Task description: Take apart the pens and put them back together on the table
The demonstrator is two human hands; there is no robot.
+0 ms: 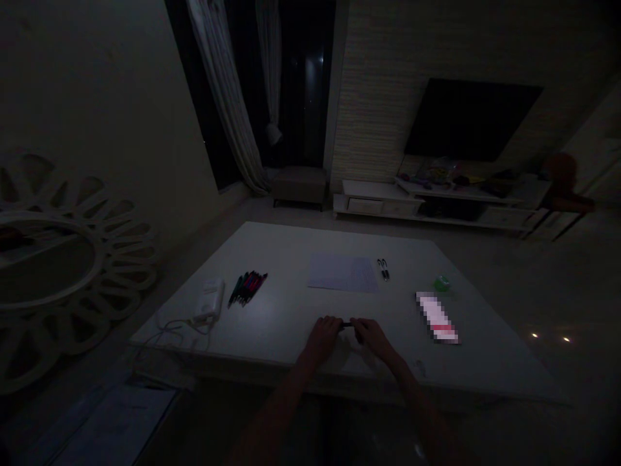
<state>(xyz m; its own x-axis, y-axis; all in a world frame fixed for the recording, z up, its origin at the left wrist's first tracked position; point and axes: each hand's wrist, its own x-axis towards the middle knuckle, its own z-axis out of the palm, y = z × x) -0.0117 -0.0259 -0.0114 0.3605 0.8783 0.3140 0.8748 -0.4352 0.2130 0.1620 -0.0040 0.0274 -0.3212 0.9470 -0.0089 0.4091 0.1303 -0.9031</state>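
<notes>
L hand [324,340] & R hand [372,338], grip closed on both sides of small dark item [346,324], mostly hidden by fingers, too dim to ID. It's just in from near edge of white worktop [291,259]. Also there: pen bunch [247,288], count unclear; 2 pens [383,269]; 1 paper sheet [342,272]; white adapter [211,301] w/ cable [169,330]; green item [441,283]; blurred pink-white pack [437,317].

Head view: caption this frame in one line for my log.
Left hand and right hand pinch a small dark object at a white table, pens and paper beyond.
</notes>
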